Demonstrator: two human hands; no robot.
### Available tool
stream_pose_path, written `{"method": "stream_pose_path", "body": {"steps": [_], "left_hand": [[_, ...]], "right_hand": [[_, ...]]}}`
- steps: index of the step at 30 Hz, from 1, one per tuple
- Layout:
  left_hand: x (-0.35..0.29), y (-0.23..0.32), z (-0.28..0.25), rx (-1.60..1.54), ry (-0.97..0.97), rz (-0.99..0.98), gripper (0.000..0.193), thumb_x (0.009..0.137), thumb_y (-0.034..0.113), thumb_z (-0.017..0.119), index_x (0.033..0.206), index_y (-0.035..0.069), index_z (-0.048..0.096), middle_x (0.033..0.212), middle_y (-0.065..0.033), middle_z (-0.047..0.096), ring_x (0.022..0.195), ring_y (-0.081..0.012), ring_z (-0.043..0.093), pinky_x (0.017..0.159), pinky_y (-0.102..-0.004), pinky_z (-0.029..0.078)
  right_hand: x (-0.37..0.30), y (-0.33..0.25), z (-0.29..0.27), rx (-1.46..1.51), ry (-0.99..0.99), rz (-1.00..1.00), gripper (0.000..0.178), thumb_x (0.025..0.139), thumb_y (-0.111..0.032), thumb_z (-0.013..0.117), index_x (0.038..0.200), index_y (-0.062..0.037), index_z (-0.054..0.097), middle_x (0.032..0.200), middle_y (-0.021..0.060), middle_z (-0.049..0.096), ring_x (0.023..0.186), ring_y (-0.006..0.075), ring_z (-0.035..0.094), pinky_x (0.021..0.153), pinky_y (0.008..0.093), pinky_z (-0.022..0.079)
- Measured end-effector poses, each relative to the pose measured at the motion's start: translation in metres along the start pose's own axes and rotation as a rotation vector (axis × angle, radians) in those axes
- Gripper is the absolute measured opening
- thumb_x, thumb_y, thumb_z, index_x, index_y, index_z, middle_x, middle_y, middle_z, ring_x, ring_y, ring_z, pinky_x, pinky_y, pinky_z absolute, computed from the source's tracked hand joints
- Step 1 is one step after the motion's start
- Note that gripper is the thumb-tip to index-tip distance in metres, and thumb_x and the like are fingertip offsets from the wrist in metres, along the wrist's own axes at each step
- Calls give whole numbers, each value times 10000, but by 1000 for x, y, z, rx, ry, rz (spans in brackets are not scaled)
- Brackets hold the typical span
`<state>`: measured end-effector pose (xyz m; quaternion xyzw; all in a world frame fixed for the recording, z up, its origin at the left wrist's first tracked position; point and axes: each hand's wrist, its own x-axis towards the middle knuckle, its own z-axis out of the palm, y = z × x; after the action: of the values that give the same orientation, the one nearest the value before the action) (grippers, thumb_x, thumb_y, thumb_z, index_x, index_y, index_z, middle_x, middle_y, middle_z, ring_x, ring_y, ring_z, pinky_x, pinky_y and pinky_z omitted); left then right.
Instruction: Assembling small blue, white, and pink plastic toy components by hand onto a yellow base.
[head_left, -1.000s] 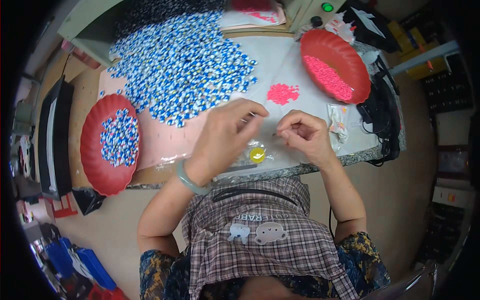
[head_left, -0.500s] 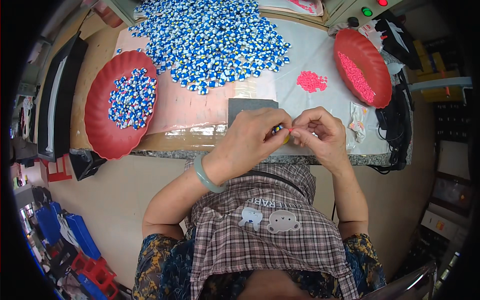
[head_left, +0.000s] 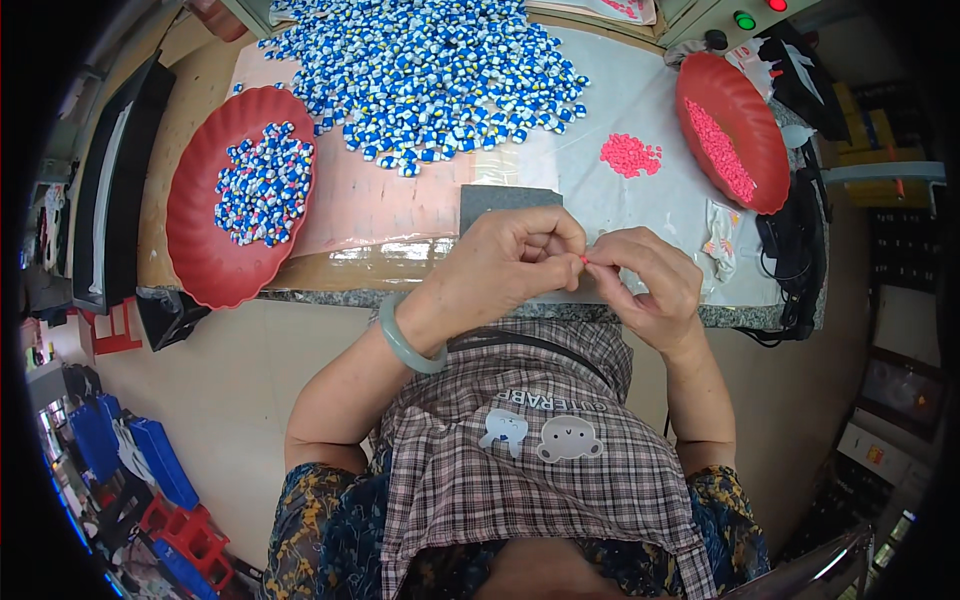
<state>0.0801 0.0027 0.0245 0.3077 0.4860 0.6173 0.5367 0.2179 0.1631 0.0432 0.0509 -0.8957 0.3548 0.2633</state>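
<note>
Over the table's front edge my hands meet fingertip to fingertip. A small pink piece (head_left: 584,260) shows between them. My left hand (head_left: 515,262), a pale green bangle (head_left: 405,340) behind its wrist, has thumb and forefinger pinched together; whatever else they hold is hidden. The thumb and forefinger of my right hand (head_left: 655,285) close on the pink piece from the other side. Beyond my left hand lies a dark grey pad (head_left: 510,197), partly covered by it. A small heap of pink pieces (head_left: 631,156) lies on the sheet beyond my right hand.
A large pile of small blue-and-white pieces (head_left: 430,80) covers the table's back. At left stands a red scalloped bowl (head_left: 190,240) with blue, white and pink pieces. Another red bowl (head_left: 755,130) at right holds pink ones. A crumpled wrapper (head_left: 719,240) lies near the right edge.
The blue and yellow bit that showed at my left fingertips is now out of sight. My right hand has turned slightly, its fingers more closed. The whole view has shifted a little.
</note>
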Motion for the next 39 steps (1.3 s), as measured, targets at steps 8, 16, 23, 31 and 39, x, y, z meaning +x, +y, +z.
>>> {"method": "stream_pose_path", "body": {"steps": [8,16,23,31,39], "left_hand": [[-4,4,2,-48,11,-64,155,946,70,678,1094,21,671,951,-39,721,788,-21,605,641,-170,459],[-16,-3,-4,-74,51,-12,253,937,20,668,1185,-33,660,1064,-112,719,875,-98,649,781,-233,550],[-24,-3,-7,-117,156,41,258,934,-25,654,1189,-67,651,1117,-120,693,922,-151,687,812,-255,570],[-29,-5,-12,-57,173,74,243,943,-41,632,1183,-73,648,1106,-114,685,934,-158,695,819,-258,577],[-31,-5,-9,-55,197,30,235,942,-28,640,1173,-68,637,1077,-98,679,940,-151,696,817,-256,577]], "right_hand": [[-1,5,1,-210,63,-176,274,697,122,741,920,-8,650,789,102,690,651,201,669,574,283,541],[-5,2,-11,11,-58,178,162,748,93,722,870,11,654,807,88,687,655,158,661,573,266,531],[-10,3,-14,-107,-277,212,149,780,78,728,890,7,656,810,82,682,649,170,669,559,277,527],[-8,2,-9,-181,-327,141,188,782,81,732,924,2,637,820,110,672,666,237,672,558,323,523],[-2,-3,-8,-294,-367,67,213,768,90,729,920,-2,611,811,123,660,663,275,663,568,361,524]]}}
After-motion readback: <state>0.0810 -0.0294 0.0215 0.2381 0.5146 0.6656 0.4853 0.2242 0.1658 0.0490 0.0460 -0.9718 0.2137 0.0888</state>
